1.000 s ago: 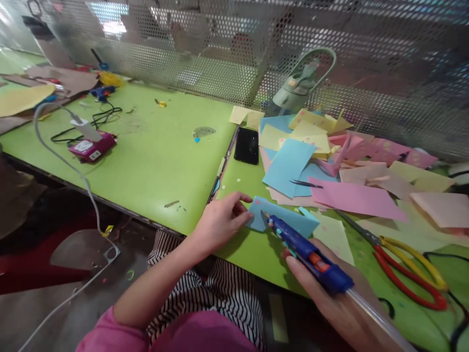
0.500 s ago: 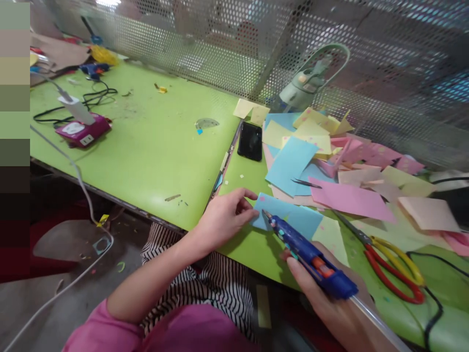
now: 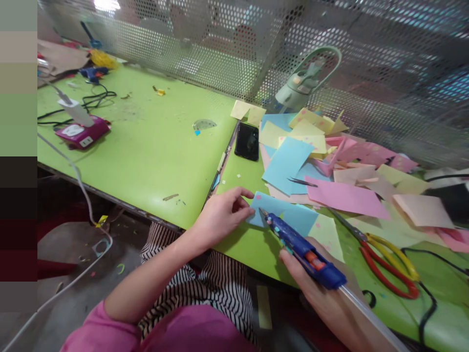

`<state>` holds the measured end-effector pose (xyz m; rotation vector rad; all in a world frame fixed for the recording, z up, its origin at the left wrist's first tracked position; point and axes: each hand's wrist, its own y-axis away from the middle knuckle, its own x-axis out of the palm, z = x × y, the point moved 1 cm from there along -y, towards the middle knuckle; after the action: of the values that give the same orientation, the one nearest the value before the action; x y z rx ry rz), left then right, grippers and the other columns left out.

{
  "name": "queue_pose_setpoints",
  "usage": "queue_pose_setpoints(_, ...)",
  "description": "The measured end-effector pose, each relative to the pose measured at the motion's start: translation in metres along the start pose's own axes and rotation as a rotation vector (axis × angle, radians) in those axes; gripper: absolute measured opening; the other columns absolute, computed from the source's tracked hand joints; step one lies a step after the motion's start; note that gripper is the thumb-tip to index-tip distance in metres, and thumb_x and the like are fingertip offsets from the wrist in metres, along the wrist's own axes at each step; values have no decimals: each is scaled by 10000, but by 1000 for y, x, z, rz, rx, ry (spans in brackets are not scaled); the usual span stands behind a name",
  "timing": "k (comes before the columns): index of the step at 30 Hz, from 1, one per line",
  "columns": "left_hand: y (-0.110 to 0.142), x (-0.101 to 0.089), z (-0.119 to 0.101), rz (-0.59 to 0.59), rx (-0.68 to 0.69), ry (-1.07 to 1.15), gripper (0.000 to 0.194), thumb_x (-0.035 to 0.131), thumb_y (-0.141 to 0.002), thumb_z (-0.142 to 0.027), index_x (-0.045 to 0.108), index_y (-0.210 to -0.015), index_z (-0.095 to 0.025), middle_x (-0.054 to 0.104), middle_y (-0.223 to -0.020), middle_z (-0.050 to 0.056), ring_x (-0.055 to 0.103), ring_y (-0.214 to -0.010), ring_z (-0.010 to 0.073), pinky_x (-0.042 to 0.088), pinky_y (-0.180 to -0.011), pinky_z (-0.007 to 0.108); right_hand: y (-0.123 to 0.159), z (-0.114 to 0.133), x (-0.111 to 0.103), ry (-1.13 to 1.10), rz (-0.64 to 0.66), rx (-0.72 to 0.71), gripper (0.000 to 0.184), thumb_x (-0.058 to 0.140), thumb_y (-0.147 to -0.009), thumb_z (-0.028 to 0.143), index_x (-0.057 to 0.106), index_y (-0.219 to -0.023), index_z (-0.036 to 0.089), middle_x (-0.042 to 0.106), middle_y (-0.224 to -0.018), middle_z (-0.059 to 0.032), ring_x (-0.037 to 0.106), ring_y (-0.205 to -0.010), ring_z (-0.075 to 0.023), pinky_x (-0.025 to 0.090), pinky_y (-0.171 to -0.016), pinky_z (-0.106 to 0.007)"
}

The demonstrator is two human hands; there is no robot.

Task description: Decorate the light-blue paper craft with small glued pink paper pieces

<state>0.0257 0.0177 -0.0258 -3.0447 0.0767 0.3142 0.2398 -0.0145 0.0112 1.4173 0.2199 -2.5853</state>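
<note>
My right hand [image 3: 322,288] is wrapped round a blue hot glue gun [image 3: 304,249], with a clear glue stick coming out of its rear end. The gun's nozzle points at the left part of a light blue paper piece [image 3: 289,213] marked with pink spots; whether it touches the paper I cannot tell. The left edge of that paper is between the thumb and fingers of my left hand [image 3: 229,212]. Under its right end lies a pale yellow paper [image 3: 330,237].
Right of the hands are scissors [image 3: 392,259] with red and yellow handles, tweezers [image 3: 302,182] and a heap of coloured papers [image 3: 348,195]. Behind them stand a phone [image 3: 246,142] and a green bottle [image 3: 296,88] against the mesh. A purple power socket [image 3: 84,132] sits at left.
The view has shifted slightly, so things on the right appear a little further left. Both hands keep nearly the same pose at the blue paper, the glue gun nozzle still near its left end.
</note>
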Motion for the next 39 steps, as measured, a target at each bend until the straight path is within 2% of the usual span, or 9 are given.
queue_pose_setpoints(6,0,0,-1,5,-10,14,184,621,-858,-196,619,-1041,-197,718,-807,-5,643,-704,134,491,-653,269,0,6,0,7,13,63,283,577,-828,562,588,-796,281,651,-597,24,596,-511,-187,446,-457,-278)
queue_pose_setpoints(12,0,-1,-2,8,-6,21,182,622,-858,-185,618,-1040,-191,713,-798,-5,634,-696,132,483,-649,267,0,19,-4,9,6,89,320,560,-832,581,537,-741,275,543,-514,54,502,-455,-159,414,-460,-274)
queue_pose_setpoints(19,0,0,-1,10,-8,21,187,620,-859,-202,618,-1047,-192,712,-800,-5,632,-697,133,478,-651,264,0,20,-4,9,6,100,338,554,-828,587,508,-722,270,520,-518,59,490,-470,-155,394,-471,-264)
queue_pose_setpoints(24,1,-1,-1,8,-13,23,195,620,-858,-194,619,-1052,-185,713,-802,-8,630,-701,125,470,-659,259,0,21,-4,9,3,111,344,539,-828,602,527,-756,266,580,-568,41,528,-514,-166,405,-501,-275)
queue_pose_setpoints(28,1,-1,-2,8,-14,38,192,622,-855,-194,620,-1047,-184,711,-800,-9,629,-700,123,465,-659,260,1,23,-5,22,3,110,348,543,-827,605,514,-738,270,548,-534,47,513,-490,-163,402,-487,-275)
queue_pose_setpoints(31,0,-1,-2,6,-10,42,194,622,-853,-195,619,-1047,-183,711,-799,-8,628,-696,125,464,-659,263,1,23,-5,18,13,96,367,529,-831,624,513,-736,269,585,-569,39,534,-512,-166,421,-501,-280)
queue_pose_setpoints(36,0,0,-1,9,-7,39,196,620,-855,-198,620,-1051,-185,715,-801,-5,632,-702,129,466,-664,267,-1,17,-5,14,6,96,367,543,-826,623,517,-738,268,526,-529,55,501,-480,-156,412,-486,-277)
queue_pose_setpoints(39,0,-1,-1,10,-15,43,195,623,-853,-196,618,-1048,-185,718,-804,-3,635,-705,129,466,-661,267,-1,13,-4,9,28,77,386,552,-818,633,491,-716,266,543,-544,47,511,-494,-157,421,-487,-277)
